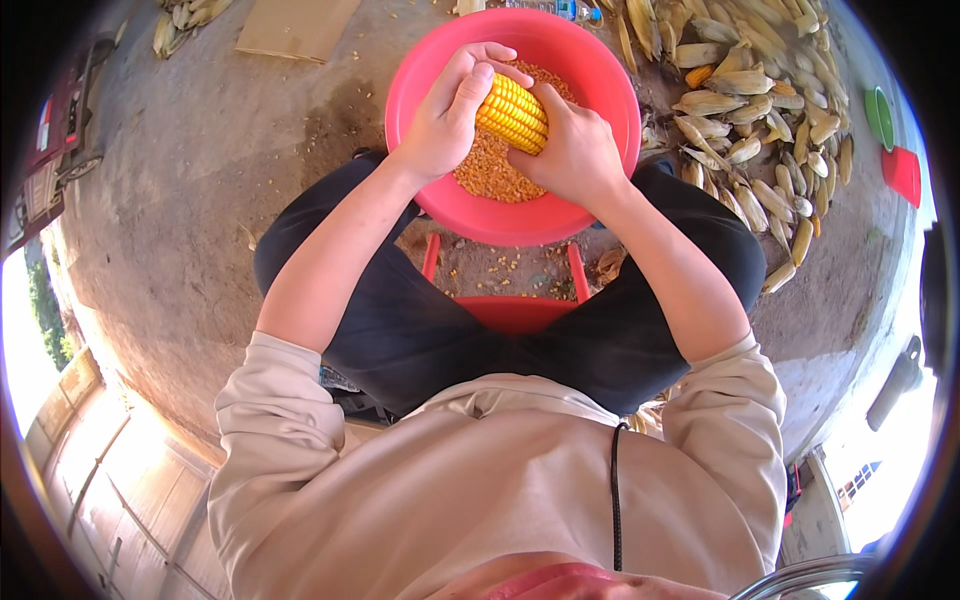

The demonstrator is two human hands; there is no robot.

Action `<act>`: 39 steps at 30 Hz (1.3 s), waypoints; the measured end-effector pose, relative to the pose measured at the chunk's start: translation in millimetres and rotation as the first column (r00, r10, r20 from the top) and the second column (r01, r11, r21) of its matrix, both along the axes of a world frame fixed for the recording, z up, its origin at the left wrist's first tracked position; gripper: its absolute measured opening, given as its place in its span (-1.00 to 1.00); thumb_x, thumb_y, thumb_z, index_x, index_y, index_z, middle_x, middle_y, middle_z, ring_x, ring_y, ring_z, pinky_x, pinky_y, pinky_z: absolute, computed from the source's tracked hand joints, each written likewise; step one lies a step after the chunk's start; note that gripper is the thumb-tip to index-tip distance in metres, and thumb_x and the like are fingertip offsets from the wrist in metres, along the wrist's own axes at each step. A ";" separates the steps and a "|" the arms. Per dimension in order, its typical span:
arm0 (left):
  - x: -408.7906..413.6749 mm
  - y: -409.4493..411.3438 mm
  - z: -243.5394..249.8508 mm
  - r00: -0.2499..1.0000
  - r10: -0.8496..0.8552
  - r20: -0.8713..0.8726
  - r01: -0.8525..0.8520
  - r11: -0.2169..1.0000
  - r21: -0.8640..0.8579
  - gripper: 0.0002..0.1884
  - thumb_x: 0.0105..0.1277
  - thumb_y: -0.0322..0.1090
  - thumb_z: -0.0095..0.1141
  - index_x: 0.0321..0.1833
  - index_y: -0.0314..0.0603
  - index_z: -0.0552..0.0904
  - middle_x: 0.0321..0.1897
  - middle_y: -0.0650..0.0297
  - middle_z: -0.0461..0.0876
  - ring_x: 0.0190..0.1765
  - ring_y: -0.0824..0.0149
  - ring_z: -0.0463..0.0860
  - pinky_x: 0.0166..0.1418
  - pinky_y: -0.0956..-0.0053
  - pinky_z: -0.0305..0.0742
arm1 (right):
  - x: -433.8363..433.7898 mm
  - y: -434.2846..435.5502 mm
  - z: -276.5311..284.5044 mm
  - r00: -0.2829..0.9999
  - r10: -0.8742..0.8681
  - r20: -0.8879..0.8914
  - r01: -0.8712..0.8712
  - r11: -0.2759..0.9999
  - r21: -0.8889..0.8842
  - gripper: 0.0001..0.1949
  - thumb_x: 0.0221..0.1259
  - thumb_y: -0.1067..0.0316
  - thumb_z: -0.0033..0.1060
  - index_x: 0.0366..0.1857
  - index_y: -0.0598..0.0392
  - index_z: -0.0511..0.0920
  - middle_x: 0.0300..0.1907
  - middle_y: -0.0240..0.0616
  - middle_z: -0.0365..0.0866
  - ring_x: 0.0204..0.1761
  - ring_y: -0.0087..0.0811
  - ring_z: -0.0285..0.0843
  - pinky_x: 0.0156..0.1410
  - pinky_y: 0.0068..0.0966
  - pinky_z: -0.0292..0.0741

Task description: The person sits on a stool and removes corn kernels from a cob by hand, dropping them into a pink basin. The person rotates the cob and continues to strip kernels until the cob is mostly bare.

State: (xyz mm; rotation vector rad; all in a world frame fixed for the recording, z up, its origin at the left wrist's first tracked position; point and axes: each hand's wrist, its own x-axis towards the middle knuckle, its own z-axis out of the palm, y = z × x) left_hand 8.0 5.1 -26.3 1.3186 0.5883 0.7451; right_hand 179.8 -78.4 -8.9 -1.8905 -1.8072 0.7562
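Observation:
A yellow ear of corn (513, 114), bare of husk, is held between both hands above a pink plastic basin (510, 225). My left hand (444, 112) grips its upper left end, with the thumb pressed near the tip and the fingers curled over the top. My right hand (574, 142) is closed around the lower right end, its thumb under the ear. Loose corn kernels (491, 169) cover the bottom of the basin below the hands. Part of the ear is hidden by the fingers.
A large heap of husked and dry-husk corn ears (750, 112) lies on the floor to the right. Flattened cardboard (296, 26) and a plastic bottle (559, 9) lie beyond. A red stool (517, 311) stands between the legs. A green basin (879, 118) is at far right.

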 end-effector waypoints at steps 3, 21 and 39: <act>2.3 -2.1 -0.1 0.999 0.031 0.028 -0.031 0.999 -0.008 -0.65 0.77 -0.16 -0.32 0.26 -0.20 0.50 0.00 0.20 0.71 0.12 0.42 0.65 0.33 0.42 0.53 | -0.8 -2.1 -6.3 1.000 0.006 -0.004 -0.006 0.999 0.041 -0.31 -0.03 0.09 0.55 0.23 0.09 0.48 -0.20 0.02 0.78 -0.13 0.06 0.80 0.02 -0.06 0.72; -5.0 4.9 8.5 0.951 0.028 0.307 0.129 0.869 -0.478 -0.55 0.67 -0.12 -0.25 0.27 -0.34 0.55 0.05 0.16 0.65 0.23 0.26 0.60 0.44 0.28 0.46 | -2.6 -1.0 5.8 0.999 0.048 0.023 -0.050 0.992 0.112 -0.35 -0.05 0.13 0.57 0.17 0.08 0.48 -0.20 -0.01 0.77 -0.16 0.04 0.80 -0.04 -0.08 0.72; -4.2 -0.8 9.4 0.992 -0.025 0.120 0.048 0.979 -0.199 -0.77 0.66 -0.28 -0.14 0.09 -0.26 0.54 0.07 0.21 0.58 0.27 0.31 0.58 0.43 0.30 0.47 | -2.0 -3.5 3.9 0.999 0.027 0.046 -0.034 0.988 0.152 -0.30 -0.04 0.11 0.59 0.27 0.03 0.49 -0.11 -0.06 0.77 -0.10 0.02 0.80 0.01 -0.13 0.73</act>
